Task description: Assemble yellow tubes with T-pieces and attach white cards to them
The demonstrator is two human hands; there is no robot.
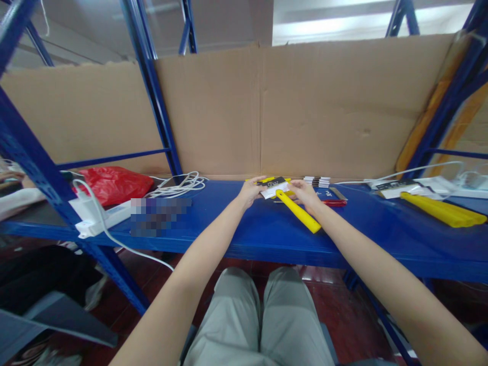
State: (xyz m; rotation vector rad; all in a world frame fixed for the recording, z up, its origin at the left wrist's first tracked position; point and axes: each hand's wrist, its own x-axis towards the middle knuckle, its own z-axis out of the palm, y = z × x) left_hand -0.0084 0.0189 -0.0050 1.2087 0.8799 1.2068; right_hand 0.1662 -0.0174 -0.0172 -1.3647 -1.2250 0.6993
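Above the blue shelf top, I hold a yellow-handled tool (299, 212) whose wide head carries a white and black card or wrapper (275, 189). It looks like a scraper, though the wrapper hides the blade. The handle points toward me and slightly right. My left hand (249, 193) is closed on the left edge of the head. At the opposite edge, my right hand (305, 195) is closed too, beside the top of the handle. More yellow pieces show partly behind my hands.
Black-and-white small packs (317, 181) and a blue-and-red packet (333, 195) lie right of my hands. Several similar yellow-handled tools (444, 209) are stacked farther right. Leftward are a red plastic bag (114, 184), coiled white cable (183, 185) and power strip (110, 216). Cardboard (324, 107) stands behind.
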